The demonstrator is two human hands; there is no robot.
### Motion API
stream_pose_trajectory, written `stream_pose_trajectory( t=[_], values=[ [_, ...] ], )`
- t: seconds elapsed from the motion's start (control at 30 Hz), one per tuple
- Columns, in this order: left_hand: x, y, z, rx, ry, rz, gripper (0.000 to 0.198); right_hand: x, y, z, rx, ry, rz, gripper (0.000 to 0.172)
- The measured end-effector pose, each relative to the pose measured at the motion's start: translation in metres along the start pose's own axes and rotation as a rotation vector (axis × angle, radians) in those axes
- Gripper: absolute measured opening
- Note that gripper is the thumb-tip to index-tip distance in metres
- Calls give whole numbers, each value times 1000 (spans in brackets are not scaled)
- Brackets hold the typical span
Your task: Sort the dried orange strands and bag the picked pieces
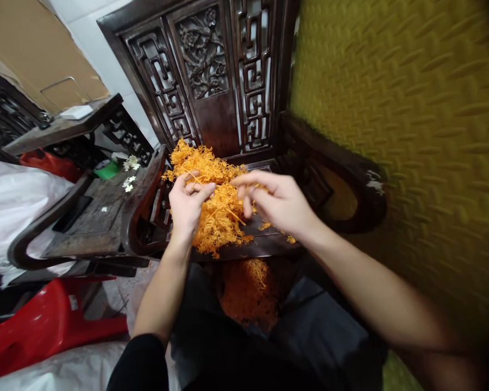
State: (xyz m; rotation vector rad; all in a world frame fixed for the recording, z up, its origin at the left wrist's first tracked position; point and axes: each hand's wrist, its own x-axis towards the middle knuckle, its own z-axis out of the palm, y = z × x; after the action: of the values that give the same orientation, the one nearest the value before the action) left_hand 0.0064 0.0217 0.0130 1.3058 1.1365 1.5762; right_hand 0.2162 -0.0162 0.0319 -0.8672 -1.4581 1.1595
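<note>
A heap of orange, finely branched sprigs (224,217) covers much of the dark wooden seat (264,236) in front of me. Over its left side, my left hand (187,203) is closed, thumb and fingers bent around a thin orange sprig (199,178). My right hand (273,198) hovers at the heap's right side with its fingers curled in. Orange shows between those fingers, but blur hides what they grip. Small orange bits (291,239) lie near the seat's front edge.
Behind the seat rises a carved wooden back (212,70). A yellow-green textured surface (403,98) borders the right. To the left are a wooden side table (101,217) with green tape (107,170), a red plastic chair (49,320) and a white bag (16,201). Orange material (248,296) sits below, between my legs.
</note>
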Motion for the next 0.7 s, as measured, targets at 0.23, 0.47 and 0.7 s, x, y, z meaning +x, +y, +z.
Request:
stream_pose_trajectory(
  t=[0.23, 0.47, 0.7],
  values=[
    [-12, 3, 20, 97, 40, 82, 49, -2, 24, 41, -302, -109, 109, 43],
    [-15, 5, 25, 284, 119, 203, 35, -4, 25, 41, -358, 17, -80, 45],
    [38, -3, -29, -101, 337, 113, 39, -20, -2, 28, -279, -255, 17, 23]
  ],
)
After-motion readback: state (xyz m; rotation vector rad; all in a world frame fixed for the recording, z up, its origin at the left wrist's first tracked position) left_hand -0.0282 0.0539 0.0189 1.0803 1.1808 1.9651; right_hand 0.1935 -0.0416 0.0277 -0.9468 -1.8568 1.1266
